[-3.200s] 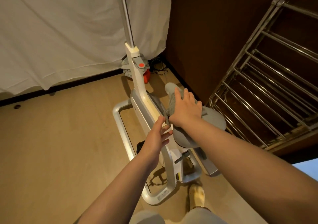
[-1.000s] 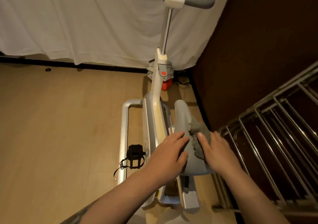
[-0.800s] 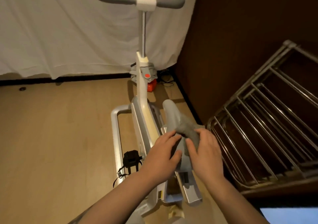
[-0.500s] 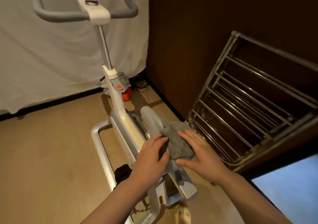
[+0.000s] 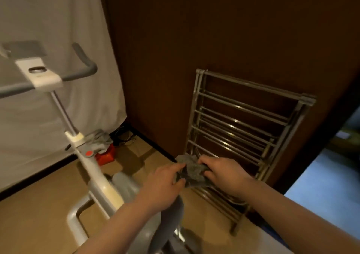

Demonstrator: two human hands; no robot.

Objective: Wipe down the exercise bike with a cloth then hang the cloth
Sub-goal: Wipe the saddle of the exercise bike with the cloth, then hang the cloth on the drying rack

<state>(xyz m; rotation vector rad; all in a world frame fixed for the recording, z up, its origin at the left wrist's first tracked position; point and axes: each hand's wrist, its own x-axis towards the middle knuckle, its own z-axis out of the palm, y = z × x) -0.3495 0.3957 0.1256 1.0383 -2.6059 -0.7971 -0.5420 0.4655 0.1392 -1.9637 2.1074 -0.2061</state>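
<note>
The cloth (image 5: 192, 173) is bunched between both hands, held in the air above the bike (image 5: 101, 177) seat and in front of the rack (image 5: 243, 136). The left hand (image 5: 161, 187) pinches its left edge with curled fingers and thumb; the right hand (image 5: 224, 173) grips its right side, fingers curled over it. The rack leans against the dark wall (image 5: 194, 39), just beyond the cloth.

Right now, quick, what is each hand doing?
Left hand: closed, pinching the left edge of the grey cloth.
Right hand: closed, gripping the right side of the same cloth.
</note>
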